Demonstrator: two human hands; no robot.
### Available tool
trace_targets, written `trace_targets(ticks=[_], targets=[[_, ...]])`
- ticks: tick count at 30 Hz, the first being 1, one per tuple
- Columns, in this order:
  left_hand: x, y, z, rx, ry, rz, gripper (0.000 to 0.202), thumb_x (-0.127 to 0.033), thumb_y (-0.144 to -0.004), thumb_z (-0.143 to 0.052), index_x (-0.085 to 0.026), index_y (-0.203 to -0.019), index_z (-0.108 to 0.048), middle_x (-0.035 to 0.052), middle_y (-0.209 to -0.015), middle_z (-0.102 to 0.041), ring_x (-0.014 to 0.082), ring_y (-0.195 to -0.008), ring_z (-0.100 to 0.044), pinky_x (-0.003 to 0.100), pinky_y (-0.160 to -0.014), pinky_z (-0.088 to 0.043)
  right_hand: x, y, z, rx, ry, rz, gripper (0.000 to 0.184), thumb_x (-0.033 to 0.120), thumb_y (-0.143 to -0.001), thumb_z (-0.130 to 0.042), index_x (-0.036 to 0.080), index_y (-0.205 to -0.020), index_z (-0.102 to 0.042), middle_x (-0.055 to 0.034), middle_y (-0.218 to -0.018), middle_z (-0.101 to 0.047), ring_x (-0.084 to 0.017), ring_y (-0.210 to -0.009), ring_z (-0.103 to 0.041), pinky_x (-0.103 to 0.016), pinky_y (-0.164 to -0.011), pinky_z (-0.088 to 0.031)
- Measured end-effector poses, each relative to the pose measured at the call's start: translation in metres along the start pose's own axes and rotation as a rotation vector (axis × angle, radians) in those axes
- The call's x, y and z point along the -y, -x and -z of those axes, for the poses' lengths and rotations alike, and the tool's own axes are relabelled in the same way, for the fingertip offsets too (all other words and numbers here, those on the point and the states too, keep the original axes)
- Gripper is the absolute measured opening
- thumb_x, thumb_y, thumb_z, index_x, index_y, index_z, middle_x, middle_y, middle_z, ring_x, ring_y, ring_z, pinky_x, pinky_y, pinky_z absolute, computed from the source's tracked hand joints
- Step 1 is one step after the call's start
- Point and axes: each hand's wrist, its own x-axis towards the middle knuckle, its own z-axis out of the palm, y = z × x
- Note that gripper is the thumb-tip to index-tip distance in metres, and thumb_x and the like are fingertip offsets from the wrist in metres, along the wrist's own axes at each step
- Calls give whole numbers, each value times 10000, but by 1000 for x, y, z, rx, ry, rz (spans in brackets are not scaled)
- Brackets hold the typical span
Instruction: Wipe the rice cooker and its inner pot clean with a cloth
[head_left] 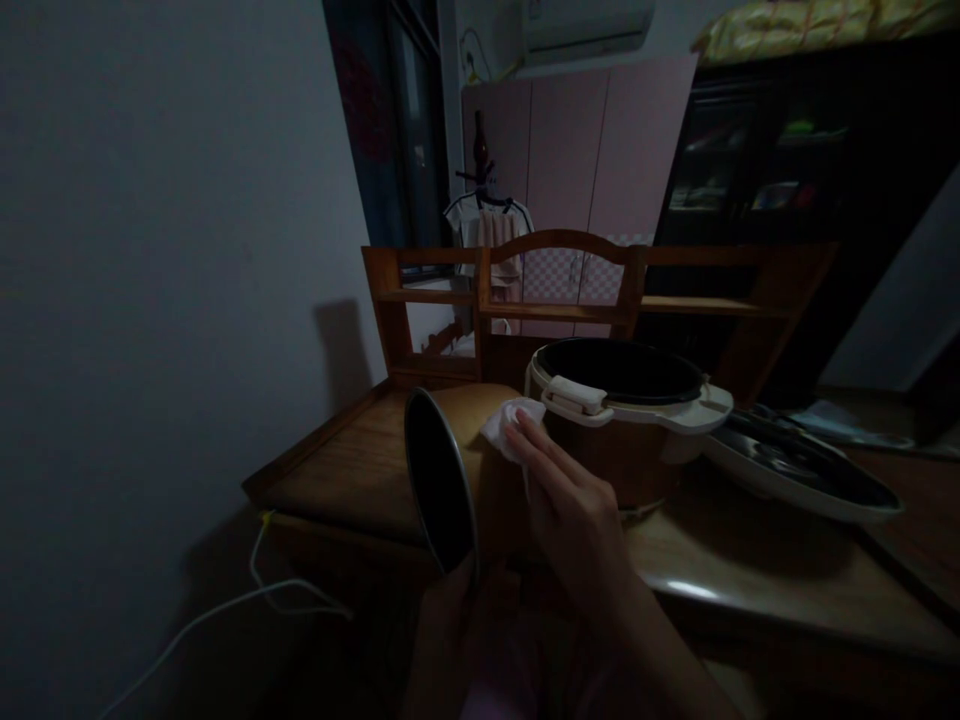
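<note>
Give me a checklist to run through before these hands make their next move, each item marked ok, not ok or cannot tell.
1. Left hand gripping the dark-lined pot at its rim: ok.
2. Right hand holding the white cloth: ok.
3. Cooker body upright on the wooden table: ok.
4. White cord clear of both hands: ok.
5. Lighting bright enough for inspection: not ok, the room is dim.
6. Pot free of moisture: cannot tell.

Head-worn view, looking forward and down, hands (581, 515) near, pink wardrobe (566, 150) farther off
</note>
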Motion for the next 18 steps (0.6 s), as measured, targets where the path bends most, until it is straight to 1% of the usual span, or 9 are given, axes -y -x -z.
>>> trace_targets(ticks=[4,6,8,10,14,18], targets=[[-1,1,-4,-13,-5,0,375,-427,-901,-527,-183,-1108,-722,92,-1021,-754,241,-876,-706,284,-783,-555,4,-7,-4,54,-12,-5,461,11,-958,-386,182,-1351,-555,-78,-1423,-522,-193,-1279,-530,-341,-1075,-480],[-1,0,-6,-28,3,-16,374,-443,-885,-539,-188,-1074,-738,88,-966,-760,243,-832,-708,284,-741,-562,6,-8,-4,100,6,11,463,1,-943,-393,172,-1335,-572,-88,-1413,-532,-203,-1258,-548,-351,-1071,-483],[-2,-1,-8,-73,27,-49,392,-481,-864,-547,-187,-1019,-755,80,-892,-761,251,-791,-707,291,-710,-566,7,-7,-4,143,18,25,481,-8,-938,-385,170,-1349,-562,-89,-1424,-519,-210,-1266,-539,-358,-1074,-481],[-6,-2,-9,-108,45,-65,430,-520,-860,-525,-184,-985,-762,73,-830,-755,258,-762,-704,300,-690,-568,6,-4,-4,162,18,32,514,-24,-936,-358,165,-1381,-531,-91,-1453,-486,-211,-1306,-500,-365,-1098,-458],[-16,-1,-10,-104,35,-52,472,-536,-890,-457,-183,-998,-751,67,-814,-748,237,-749,-694,286,-689,-562,5,5,-6,134,23,25,558,-62,-916,-319,133,-1408,-496,-99,-1486,-441,-191,-1368,-422,-347,-1152,-389],[-20,1,-10,-79,4,-44,486,-544,-885,-464,-168,-1027,-737,77,-843,-748,224,-792,-689,279,-737,-556,3,13,-6,73,20,-1,558,-75,-907,-328,137,-1385,-524,-82,-1474,-461,-165,-1363,-427,-304,-1163,-363]])
